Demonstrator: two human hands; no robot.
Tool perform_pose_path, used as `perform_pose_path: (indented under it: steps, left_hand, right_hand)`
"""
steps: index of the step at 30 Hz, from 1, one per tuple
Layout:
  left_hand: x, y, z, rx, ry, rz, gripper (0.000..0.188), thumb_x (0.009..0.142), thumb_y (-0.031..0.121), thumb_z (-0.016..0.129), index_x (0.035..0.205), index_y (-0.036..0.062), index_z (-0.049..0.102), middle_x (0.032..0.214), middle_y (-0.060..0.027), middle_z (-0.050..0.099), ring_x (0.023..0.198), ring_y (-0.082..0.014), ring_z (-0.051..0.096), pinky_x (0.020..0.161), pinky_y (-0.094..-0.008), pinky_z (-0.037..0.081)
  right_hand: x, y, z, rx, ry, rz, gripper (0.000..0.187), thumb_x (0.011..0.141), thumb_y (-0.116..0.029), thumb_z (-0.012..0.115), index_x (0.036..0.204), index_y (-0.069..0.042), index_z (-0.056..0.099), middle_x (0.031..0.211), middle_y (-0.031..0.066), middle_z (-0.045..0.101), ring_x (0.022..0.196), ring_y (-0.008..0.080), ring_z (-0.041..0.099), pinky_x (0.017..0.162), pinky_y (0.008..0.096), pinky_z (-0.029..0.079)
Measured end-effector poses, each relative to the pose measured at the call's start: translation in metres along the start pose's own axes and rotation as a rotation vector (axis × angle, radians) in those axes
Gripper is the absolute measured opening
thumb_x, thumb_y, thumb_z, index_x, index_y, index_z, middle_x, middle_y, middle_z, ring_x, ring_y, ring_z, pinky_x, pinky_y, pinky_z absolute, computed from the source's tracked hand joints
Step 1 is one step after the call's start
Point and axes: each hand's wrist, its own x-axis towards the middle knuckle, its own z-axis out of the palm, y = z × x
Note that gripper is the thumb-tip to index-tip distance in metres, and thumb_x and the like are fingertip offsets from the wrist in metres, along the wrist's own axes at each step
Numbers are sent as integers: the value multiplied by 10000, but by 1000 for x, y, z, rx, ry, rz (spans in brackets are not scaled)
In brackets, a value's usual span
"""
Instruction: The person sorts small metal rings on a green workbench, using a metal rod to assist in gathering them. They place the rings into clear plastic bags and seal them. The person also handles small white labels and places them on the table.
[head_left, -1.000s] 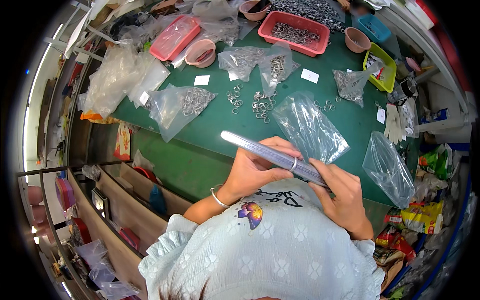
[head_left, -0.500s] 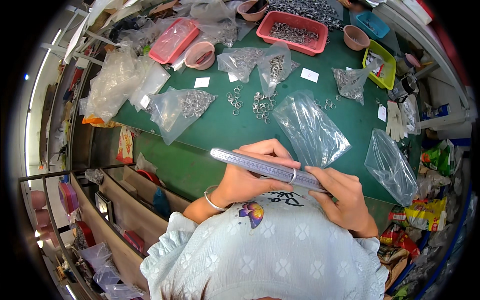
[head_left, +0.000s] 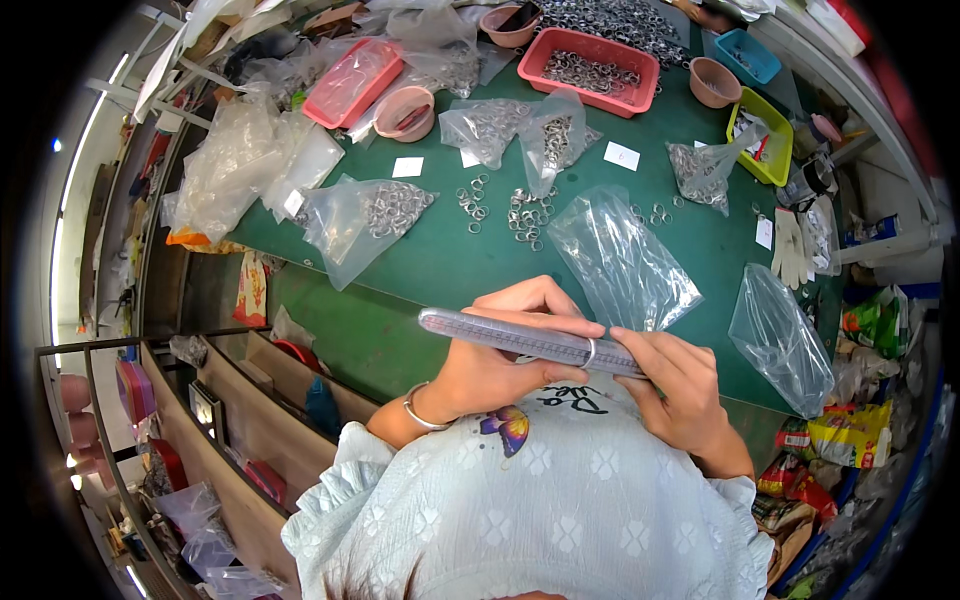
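Observation:
A tapered silver ring mandrel (head_left: 500,333) with graduation marks lies across both hands in front of my chest. My left hand (head_left: 495,355) is closed round its middle, thumb below and fingers above. My right hand (head_left: 680,385) pinches the narrower right end. One silver ring (head_left: 590,353) encircles the mandrel between the two hands, close to the fingertips. Beyond them on the green table (head_left: 440,260) lies a flat clear plastic bag (head_left: 620,255). Small groups of loose rings (head_left: 528,215) rest further back, beside bags of rings (head_left: 395,208).
A pink tray of rings (head_left: 630,98) stands at the back, with a large heap of rings (head_left: 620,22) behind it. At the right are a yellow-green tray (head_left: 775,165), a white glove (head_left: 790,250) and another clear bag (head_left: 783,345). Wooden shelving (head_left: 240,440) stands at lower left.
Both hands keep the same hold on the mandrel, which has turned very slightly. The ring stays between the hands. The view has shifted a little.

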Motion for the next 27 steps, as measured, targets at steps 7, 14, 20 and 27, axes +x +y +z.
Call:
perform_pose_path:
  steps: [7, 14, 20, 27]
  left_hand:
    - [-2, -1, 1, -29, -6, -22, 403, 605, 29, 786, 994, 68, 685, 834, -40, 572, 742, -122, 552, 627, -231, 442]
    - [-2, -3, 2, -81, 4, -45, 393, 599, 32, 795, 977, 62, 692, 831, -40, 577, 734, -117, 554, 625, -223, 444]
    - [-3, -8, 1, -137, -1, -81, 382, 612, 38, 793, 979, 54, 689, 834, -34, 572, 753, -109, 551, 642, -216, 443]
    - [-4, -30, 19, -476, 132, -196, 262, 752, -92, 620, 1012, -62, 602, 1041, -78, 527, 933, -149, 548, 818, -270, 459]
  right_hand:
    - [-2, 0, -2, 111, -72, 74, 479, 646, -8, 681, 1109, 31, 565, 810, 134, 597, 655, 244, 602, 545, 313, 488]
    - [-1, -4, -2, 33, -36, 28, 469, 660, -16, 684, 1110, 34, 563, 793, 131, 585, 642, 240, 596, 531, 315, 482]
    - [0, -10, -3, 33, -57, 81, 466, 667, -25, 680, 1113, 34, 560, 780, 127, 575, 616, 245, 583, 519, 316, 473]
    - [-7, 5, 3, 30, -57, 234, 421, 732, -69, 658, 1136, -17, 553, 762, 105, 565, 584, 262, 561, 506, 335, 456]
